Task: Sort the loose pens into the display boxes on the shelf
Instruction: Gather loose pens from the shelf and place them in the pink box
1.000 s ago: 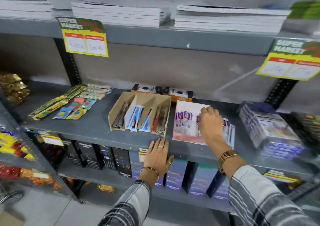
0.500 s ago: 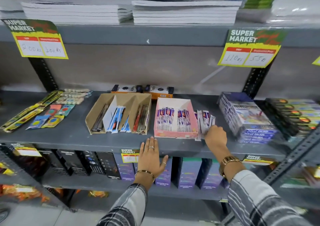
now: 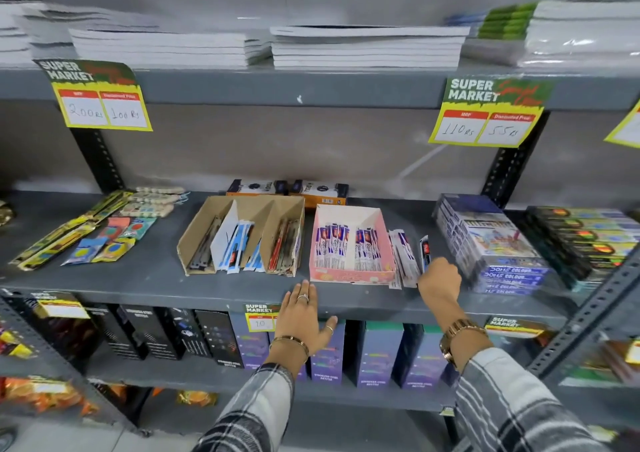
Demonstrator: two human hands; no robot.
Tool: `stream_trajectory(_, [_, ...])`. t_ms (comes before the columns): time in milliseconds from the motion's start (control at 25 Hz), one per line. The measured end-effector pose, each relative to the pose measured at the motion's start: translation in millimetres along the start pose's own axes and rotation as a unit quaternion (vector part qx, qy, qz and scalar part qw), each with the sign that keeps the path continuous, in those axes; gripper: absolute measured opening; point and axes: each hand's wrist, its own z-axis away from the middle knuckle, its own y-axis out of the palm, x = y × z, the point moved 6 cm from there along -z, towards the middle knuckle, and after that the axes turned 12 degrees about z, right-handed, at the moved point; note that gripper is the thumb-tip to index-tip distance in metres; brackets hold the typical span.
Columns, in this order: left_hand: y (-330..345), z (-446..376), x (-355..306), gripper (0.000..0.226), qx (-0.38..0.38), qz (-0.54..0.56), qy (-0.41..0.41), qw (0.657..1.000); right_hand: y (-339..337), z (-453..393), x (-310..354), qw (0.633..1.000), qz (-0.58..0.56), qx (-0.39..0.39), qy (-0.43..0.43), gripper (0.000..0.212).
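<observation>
A pink display box (image 3: 349, 276) with two rows of packed pens stands on the grey middle shelf (image 3: 156, 278). Left of it is a brown cardboard box (image 3: 194, 240) with three compartments of pens. Several loose pen packets (image 3: 401, 257) lie just right of the pink box. My right hand (image 3: 440, 278) is closed on one packet (image 3: 425, 249), held upright beside that pile. My left hand (image 3: 306, 316) rests flat on the shelf's front edge, fingers apart, holding nothing.
Stacked colour-pencil boxes (image 3: 491, 243) and dark packs (image 3: 585, 240) fill the shelf's right side. Flat stationery packets (image 3: 86, 236) lie at the left. Two orange-black boxes (image 3: 287, 188) stand behind. Notebooks (image 3: 363, 46) lie on the upper shelf, bottle boxes (image 3: 377, 354) below.
My right hand has drawn back from the top of the pink box to its right side and closed on a loose packet. The left hand has stayed on the shelf edge.
</observation>
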Motion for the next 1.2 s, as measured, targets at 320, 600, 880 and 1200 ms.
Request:
stream_trajectory(320, [-7,2,4,0.073,0.024,0.010,0.014,1.000,-20,7,11,0.976,-0.217,-0.018,0.014,0.030])
stream_trajectory(600, [-12,19,44,0.062,-0.002,-0.027,0.015,1.000,-20,23,61,0.964,-0.266,0.006,-0.019,0.025])
stream_trajectory(880, [-38,20,114,0.064,-0.042,-0.013,-0.081,0.996,1,52,152,0.946,-0.299,0.061,-0.106,0.021])
stream_trajectory(1200, [-51,15,170,0.062,-0.042,0.000,-0.098,0.994,36,95,273,0.947,-0.246,0.092,-0.184,0.023])
